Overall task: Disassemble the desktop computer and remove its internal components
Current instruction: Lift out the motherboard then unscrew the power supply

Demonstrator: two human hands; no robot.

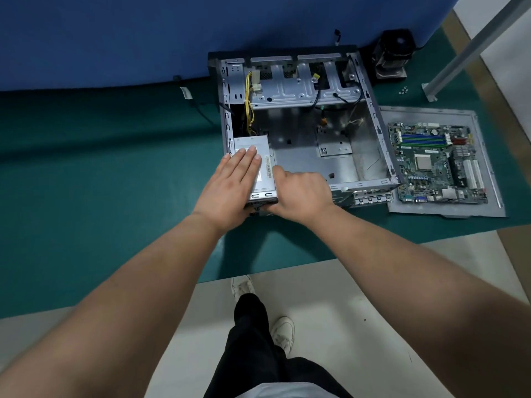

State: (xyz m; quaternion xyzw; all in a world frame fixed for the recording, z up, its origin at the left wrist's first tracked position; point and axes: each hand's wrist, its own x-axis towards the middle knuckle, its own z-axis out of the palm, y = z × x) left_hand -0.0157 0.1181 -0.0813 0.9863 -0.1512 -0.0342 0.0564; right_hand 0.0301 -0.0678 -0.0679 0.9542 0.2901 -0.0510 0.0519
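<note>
An open grey computer case [370,122] lies on the green table with its inside bare metal. In its near left corner sits the silver power supply [264,147], its yellow and black cables [248,104] running up to the drive bay. My left hand [232,185] lies flat on top of the power supply with straight fingers. My right hand [301,193] grips the power supply's right side and near end, fingers curled round it.
The removed motherboard [434,162] lies on the grey side panel [488,208] right of the case. A black CPU cooler [392,56] stands behind the case. Small screws [403,90] and a metal post [448,67] are at the far right. A blue partition [115,38] backs the table.
</note>
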